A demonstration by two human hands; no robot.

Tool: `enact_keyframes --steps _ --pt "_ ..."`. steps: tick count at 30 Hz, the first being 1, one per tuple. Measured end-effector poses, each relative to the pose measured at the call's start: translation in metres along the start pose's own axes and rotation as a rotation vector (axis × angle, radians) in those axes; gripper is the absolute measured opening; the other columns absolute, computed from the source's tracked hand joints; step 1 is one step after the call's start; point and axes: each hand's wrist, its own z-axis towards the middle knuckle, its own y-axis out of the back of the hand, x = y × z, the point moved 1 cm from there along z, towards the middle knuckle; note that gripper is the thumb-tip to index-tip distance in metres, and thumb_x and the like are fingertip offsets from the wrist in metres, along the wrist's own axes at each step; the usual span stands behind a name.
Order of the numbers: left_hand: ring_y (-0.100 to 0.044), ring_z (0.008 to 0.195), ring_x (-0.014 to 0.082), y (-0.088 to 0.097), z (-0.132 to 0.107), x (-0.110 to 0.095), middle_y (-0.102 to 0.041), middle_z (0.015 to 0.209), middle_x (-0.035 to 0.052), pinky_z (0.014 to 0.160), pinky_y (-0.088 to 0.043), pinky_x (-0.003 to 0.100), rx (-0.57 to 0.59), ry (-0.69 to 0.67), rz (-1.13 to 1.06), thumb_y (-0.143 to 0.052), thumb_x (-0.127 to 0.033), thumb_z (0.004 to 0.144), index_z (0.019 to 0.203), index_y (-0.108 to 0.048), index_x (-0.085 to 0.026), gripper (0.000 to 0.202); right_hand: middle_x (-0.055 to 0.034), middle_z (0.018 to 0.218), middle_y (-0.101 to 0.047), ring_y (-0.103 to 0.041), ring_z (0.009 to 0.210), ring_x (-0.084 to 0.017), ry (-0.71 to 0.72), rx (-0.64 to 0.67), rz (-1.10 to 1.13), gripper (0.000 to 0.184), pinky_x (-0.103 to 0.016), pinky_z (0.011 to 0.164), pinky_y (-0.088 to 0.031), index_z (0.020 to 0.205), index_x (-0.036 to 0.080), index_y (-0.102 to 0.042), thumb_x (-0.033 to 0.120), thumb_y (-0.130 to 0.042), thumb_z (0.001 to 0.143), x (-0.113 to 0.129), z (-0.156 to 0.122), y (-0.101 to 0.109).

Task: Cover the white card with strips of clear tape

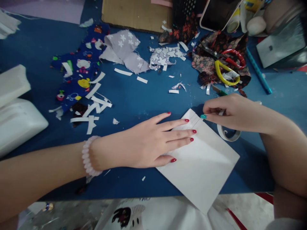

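Note:
A white paper sheet (203, 169) lies tilted on the blue table, its near corner past the table's edge. My left hand (146, 142) rests flat on its upper left part with the fingers spread. Thin parallel lines (193, 124) run along the sheet's far corner. At that edge my right hand (225, 110) is closed, thumb and index finger pinched together. A roll of white tape (229, 135) shows under this hand, and its upper part passes in among the curled fingers. What lies between the fingertips is too small to make out.
Paper strips (93, 102) and fabric scraps (124, 51) litter the table. Scissors (227, 64) with red and yellow handles lie on dark cloth, near a blue pen (259, 72). Behind are cardboard (136, 14) and a phone (219, 14). A white object (21, 121) stands at left.

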Motion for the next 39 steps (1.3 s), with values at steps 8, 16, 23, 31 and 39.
enact_keyframes --steps 8,16,23,31,39 --pt "-0.031 0.146 0.0279 0.004 0.003 0.005 -0.036 0.157 0.0036 0.113 -0.026 0.045 -0.005 -0.005 -0.047 -0.046 -0.042 0.1 0.145 -0.045 -0.024 0.049 0.0012 0.058 -0.054 -0.047 0.053 -0.014 -0.023 0.009 -0.007 0.019 -0.029 0.055 -0.03 0.069 0.022 -0.052 0.036 -0.05 0.082 0.005 0.001 0.001" --pt "-0.017 0.15 0.0332 0.009 0.001 0.007 -0.02 0.162 0.0178 0.116 -0.029 0.05 -0.069 0.08 -0.119 -0.053 -0.042 0.095 0.151 -0.034 -0.014 0.064 0.0052 0.06 -0.046 -0.039 0.055 -0.011 -0.025 -0.007 0.248 0.026 -0.026 0.055 -0.029 0.073 0.021 -0.051 0.046 -0.056 0.08 0.001 -0.006 0.005" --pt "-0.026 0.148 0.0296 0.007 0.003 0.006 -0.026 0.16 0.0179 0.118 -0.029 0.045 -0.041 0.149 -0.098 -0.052 -0.043 0.096 0.149 -0.037 -0.013 0.063 0.0044 0.058 -0.047 -0.042 0.056 -0.012 -0.093 -0.025 0.124 0.029 -0.027 0.057 -0.029 0.07 0.021 -0.048 0.047 -0.062 0.072 -0.001 -0.005 0.005" --pt "-0.026 0.148 0.028 0.006 0.006 0.004 -0.028 0.16 0.0161 0.117 -0.029 0.044 0.028 0.113 0.051 -0.045 -0.044 0.1 0.149 -0.038 -0.012 0.059 0.0016 0.065 -0.054 -0.046 0.059 -0.014 -0.097 0.04 0.154 0.023 -0.028 0.058 -0.034 0.074 0.02 -0.054 0.042 -0.057 0.076 0.0 -0.012 0.01" --pt "-0.027 0.147 0.0285 0.01 0.004 0.002 -0.032 0.158 0.0173 0.117 -0.028 0.043 0.034 0.077 0.076 -0.044 -0.042 0.1 0.148 -0.039 -0.011 0.057 0.0021 0.062 -0.051 -0.045 0.059 -0.013 -0.092 -0.033 0.13 0.024 -0.028 0.058 -0.031 0.069 0.02 -0.053 0.042 -0.059 0.076 0.003 -0.017 0.006"
